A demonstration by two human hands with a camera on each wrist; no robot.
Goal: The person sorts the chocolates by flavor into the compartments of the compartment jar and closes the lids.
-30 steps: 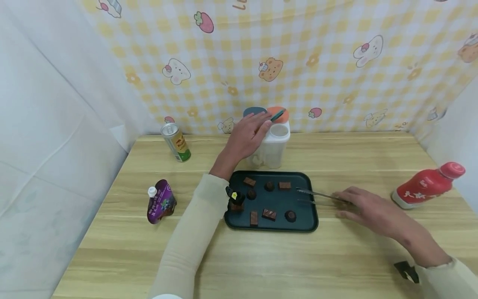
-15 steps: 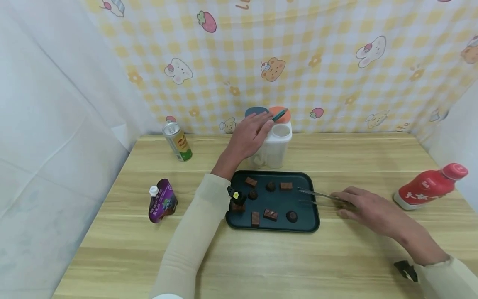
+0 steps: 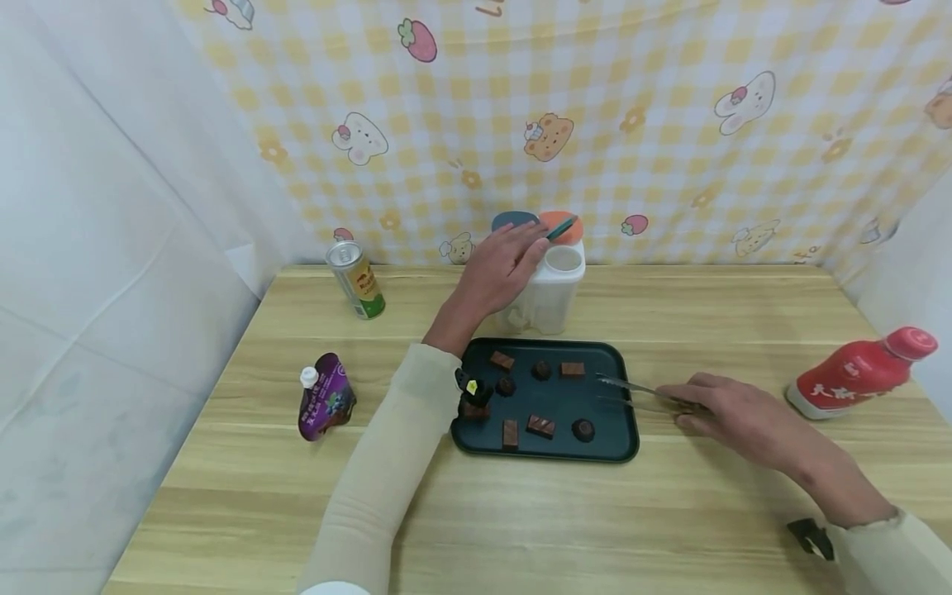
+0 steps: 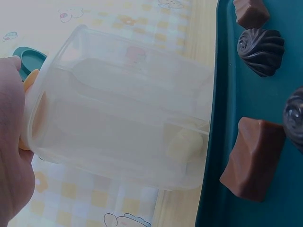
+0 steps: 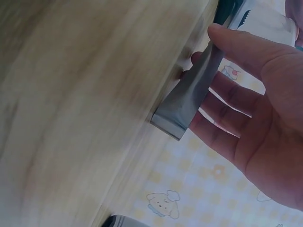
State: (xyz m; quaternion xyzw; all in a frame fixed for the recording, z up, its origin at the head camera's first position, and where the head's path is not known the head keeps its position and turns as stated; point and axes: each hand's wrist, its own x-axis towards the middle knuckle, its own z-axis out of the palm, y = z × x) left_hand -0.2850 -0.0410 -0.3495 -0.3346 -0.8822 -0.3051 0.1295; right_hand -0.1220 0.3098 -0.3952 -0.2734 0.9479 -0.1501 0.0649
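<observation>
Wide lane of wooden tabletop right of translucent container, behind metal tongs, toward red bottle. Tongs and right hand bar right edge of tray. Left sleeve blocks approach from drink pouch. Room to pass in front, between left sleeve and right hand.

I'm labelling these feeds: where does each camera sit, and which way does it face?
Head: on the head, looking forward and down at the tray; left hand, right hand and sleeves show.
Left wrist: on that wrist, facing the translucent container; the left hand partly shows.
Right wrist: on that wrist, facing the metal tongs; the right hand shows, pinching them.
Head and left wrist both show chocolates.
</observation>
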